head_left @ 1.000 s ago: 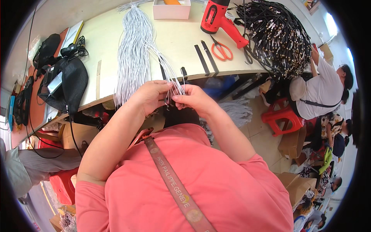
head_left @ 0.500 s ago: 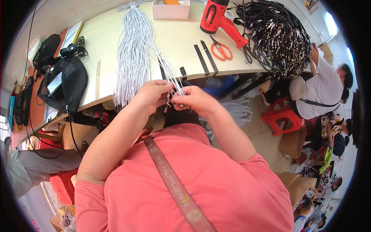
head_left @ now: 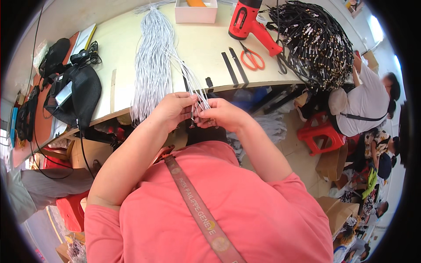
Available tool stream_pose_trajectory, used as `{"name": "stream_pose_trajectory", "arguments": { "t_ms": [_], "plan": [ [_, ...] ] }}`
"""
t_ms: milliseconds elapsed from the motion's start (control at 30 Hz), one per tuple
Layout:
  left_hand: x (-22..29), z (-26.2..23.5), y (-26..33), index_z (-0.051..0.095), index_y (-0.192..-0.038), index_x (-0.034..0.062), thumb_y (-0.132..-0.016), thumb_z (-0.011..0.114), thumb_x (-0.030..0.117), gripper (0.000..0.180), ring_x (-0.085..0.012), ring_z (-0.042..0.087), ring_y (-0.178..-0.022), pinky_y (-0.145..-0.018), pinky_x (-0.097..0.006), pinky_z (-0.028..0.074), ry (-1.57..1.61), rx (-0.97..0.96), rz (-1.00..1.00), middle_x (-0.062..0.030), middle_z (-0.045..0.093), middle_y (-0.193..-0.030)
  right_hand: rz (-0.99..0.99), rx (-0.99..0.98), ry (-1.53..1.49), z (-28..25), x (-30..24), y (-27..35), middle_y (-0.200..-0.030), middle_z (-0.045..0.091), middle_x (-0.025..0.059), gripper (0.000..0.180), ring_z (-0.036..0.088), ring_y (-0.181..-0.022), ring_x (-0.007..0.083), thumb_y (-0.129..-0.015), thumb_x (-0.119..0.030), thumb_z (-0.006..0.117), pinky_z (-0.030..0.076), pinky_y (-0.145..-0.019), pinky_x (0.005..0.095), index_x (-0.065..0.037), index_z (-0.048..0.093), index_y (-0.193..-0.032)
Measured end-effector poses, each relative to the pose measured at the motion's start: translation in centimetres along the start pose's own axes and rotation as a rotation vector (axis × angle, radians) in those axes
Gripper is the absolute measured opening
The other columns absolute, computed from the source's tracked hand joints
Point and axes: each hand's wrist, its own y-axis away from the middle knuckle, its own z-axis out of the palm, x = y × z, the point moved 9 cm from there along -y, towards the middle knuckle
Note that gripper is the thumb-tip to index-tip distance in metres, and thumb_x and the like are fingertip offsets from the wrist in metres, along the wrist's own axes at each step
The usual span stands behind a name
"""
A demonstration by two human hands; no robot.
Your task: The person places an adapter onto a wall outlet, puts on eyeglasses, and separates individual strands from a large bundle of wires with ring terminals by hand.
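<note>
A long bundle of thin white wires lies across the table, its lower ends hanging over the front edge. Several strands are drawn from it to the right and run down into my two hands, held close together just off the edge. My left hand pinches a wire near its end between thumb and fingers. Beside it, my right hand is closed around the drawn-out strands, thumb on top. Small metal terminals show at the wire tips below my fingers; fingers partly hide them.
A red heat gun, orange-handled scissors and black strips lie right of the wires. Farther right is a large heap of black cables. An open white box stands at the back. A person sits near a red stool.
My fingers have shifted slightly at the wire ends, and the tips between my hands have changed position. The view has moved a little; the table things stay put.
</note>
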Motion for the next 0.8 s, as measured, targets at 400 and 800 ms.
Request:
{"name": "stream_pose_trajectory", "arguments": {
  "t_ms": [400,800],
  "plan": [
    [0.25,0.12,0.33,0.062,-0.097,0.0060,-0.086,0.058,0.020,0.018,-0.0108,0.055,-0.076,-0.072,-0.027,0.043,-0.009,0.074,0.009,-0.0025,0.062,-0.083,-0.065,0.130,0.022,-0.55,0.11,-0.53,-0.065,0.056,-0.0008,0.014,0.051,-0.058,0.0071,-0.078,-0.018,0.068,0.046,-0.057,0.0228,-0.006,0.062,-0.081],
    [-0.11,-0.09,-0.19,0.062,-0.094,0.0039,-0.086,0.057,0.018,0.017,-0.0113,0.054,-0.071,-0.068,-0.025,0.045,0.008,0.043,0.005,-0.0021,0.060,-0.078,-0.038,0.032,0.008,-0.28,-0.18,0.00,-0.075,0.061,0.0024,0.017,0.058,-0.069,0.0099,-0.076,-0.018,0.070,0.049,-0.063,0.0239,-0.005,0.062,-0.083]
  ]
}}
